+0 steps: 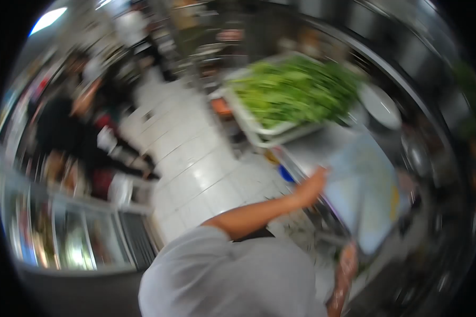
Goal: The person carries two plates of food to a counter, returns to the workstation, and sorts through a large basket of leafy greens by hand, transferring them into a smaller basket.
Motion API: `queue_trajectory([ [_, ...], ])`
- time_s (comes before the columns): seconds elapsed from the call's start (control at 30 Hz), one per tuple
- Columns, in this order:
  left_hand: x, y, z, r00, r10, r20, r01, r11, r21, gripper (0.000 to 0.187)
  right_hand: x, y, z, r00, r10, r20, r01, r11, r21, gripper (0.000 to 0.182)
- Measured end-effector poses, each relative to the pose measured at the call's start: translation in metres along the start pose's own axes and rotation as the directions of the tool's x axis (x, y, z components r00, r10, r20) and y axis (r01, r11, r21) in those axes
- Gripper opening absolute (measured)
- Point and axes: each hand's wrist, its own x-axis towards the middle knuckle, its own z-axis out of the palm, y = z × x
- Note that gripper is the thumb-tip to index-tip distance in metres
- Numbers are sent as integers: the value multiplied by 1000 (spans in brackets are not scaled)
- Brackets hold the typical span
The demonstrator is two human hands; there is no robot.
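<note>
**Left hand (313,188) and right hand (348,262) at a pale blue-white rectangular board (378,177)**

The board lies on a silvery metal counter (325,143). The left hand is at its edge, the right beside its lower corner; motion blur leaves both grips unreadable. Just beyond, bright leafy greens (296,90) heap a white rectangular tray (275,138).

Room for a hand ran over the pale board (373,158), though a blurred streak (360,208) crossed it. The left hand (312,187) blocked its left edge, the right hand (348,259) its near end. Beyond, heaped greens (301,90) barred the far side; tiled floor (195,169) left space leftward.
</note>
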Motion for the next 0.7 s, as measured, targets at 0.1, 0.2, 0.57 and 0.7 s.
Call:
queue_trajectory([
  [0.1,-8,7,-41,989,140,-49,-141,990,-20,51,-12,-52,33,998,-45,-48,36,984,-176,32],
  [0.2,-14,14,-59,997,71,20,-68,989,-129,47,-22,-51,57,990,-16,-141,-37,929,-367,36],
  [0.57,-11,23,-50,960,42,277,20,976,-218,43,-96,-38,4,772,89,-629,-437,794,-423,42],
  [0.7,-13,34,-36,954,40,298,49,957,-286,44,-73,-63,34,926,218,-308,-318,890,-326,44],
])
